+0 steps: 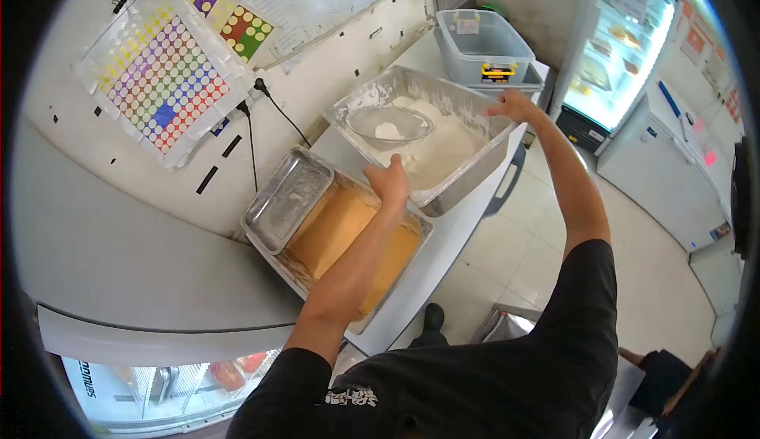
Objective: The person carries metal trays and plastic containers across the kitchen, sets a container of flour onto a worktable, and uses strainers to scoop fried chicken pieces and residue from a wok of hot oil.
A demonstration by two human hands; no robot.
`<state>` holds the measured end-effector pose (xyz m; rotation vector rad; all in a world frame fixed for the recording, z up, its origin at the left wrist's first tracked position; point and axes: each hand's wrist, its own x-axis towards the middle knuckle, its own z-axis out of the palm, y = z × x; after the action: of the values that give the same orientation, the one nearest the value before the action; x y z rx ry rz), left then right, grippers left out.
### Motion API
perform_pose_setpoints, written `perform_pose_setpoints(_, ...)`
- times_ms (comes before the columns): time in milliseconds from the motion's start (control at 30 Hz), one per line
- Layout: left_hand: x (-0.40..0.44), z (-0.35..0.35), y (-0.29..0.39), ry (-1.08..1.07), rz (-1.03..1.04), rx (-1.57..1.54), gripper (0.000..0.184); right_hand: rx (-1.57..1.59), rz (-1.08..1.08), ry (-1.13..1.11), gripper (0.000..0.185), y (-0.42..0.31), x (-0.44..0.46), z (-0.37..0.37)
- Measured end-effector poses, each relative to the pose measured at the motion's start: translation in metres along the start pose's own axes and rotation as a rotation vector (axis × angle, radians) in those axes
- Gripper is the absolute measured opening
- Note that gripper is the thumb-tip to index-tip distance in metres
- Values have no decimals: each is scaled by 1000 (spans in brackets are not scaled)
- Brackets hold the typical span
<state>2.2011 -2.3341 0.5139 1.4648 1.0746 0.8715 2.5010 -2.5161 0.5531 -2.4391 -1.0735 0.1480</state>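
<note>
Left hand (389, 182) and right hand (518, 106) on the rim of a pan (475, 174)

Both hands hold the metal pan, which sits on the white counter (443, 241) at the upper centre of the frame. Left is closed at the lower-left rim, thumb uppermost, its other fingers partly hidden; right is curled over the rim at the upper-right corner. Between them white powder (443, 142) covers much of the pan's floor and dusts its inner walls. A round sieve (408, 125) lies inside toward the upper left, with a small white lump in it.

Just below the left hand, near the centre of the frame, stands a second pan (277, 265) with orange-yellow contents (332, 225). The left forearm (348, 281) passes above it. A small tray (289, 201) rests across its upper-left part, streaked with powder.

Beyond the first pan, a clear tub (487, 47) stands at the counter's far end. A lit fridge (621, 51) fills the upper right, and a sheet of coloured dots (170, 79) hangs on the wall at upper left.
</note>
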Motion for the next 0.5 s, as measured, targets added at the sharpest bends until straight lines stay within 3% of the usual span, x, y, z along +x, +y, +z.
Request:
perform_pose_setpoints(167,5,14,-25,127,-1,187,63,-2,-40,7,62,1,32,39)
perform_pose_setpoints(233,6,8,-22,86,-81,277,59,-17,-81,57,61,13,51,61)
perform_pose_setpoints(500,33,-24,-38,-341,-46,748,44,-57,-115,115,58,17,62,99)
